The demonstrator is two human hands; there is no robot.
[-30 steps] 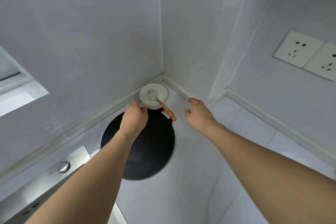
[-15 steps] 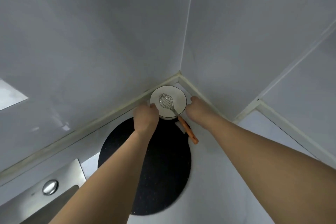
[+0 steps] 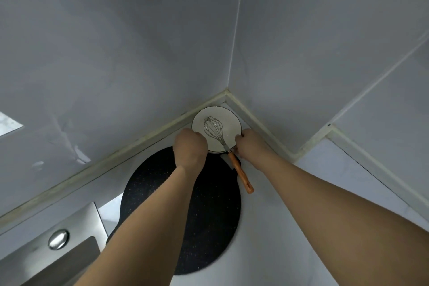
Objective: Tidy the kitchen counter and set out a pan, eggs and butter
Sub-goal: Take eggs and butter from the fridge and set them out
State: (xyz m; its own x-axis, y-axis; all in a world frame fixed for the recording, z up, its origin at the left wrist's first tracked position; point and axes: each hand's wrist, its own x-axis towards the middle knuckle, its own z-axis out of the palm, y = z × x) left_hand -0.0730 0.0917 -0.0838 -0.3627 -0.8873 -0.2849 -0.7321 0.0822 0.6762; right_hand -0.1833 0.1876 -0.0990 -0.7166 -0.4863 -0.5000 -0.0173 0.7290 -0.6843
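Nearest the person, under both forearms, a round black speckled board (image 3: 209,216) lies flat on the pale worktop (image 3: 290,227), and off to the outside of the left arm sits the steel edge of a sink (image 3: 34,260) with a round metal knob (image 3: 58,239). Just past the board, the left hand (image 3: 190,150) is curled over the near-left rim of a white bowl (image 3: 228,121), its fingers bent round the edge so that it appears to grip it; the right hand (image 3: 251,143) is curled on the near-right rim, close beside the whisk handle, and whether its fingertips also touch that handle cannot be told. A wire whisk (image 3: 214,129) lies in the bowl with its orange handle (image 3: 241,174) sticking out over the near rim and across the board between the two hands. The bowl sits pushed into the corner where the two grey tiled walls (image 3: 139,53) meet, beyond both hands. The step in hand looks like lifting the bowl out of that corner to tidy it away — no pan, eggs or butter show here. To do it well, the lift should be level and even on both sides, since the whisk is loose and its long handle overhangs; a tilt toward the person would likely tip it out. Pinning the handle with a right finger, or drawing the bowl straight back before raising it — clear of the wall trim (image 3: 262,123) — should keep things steady.
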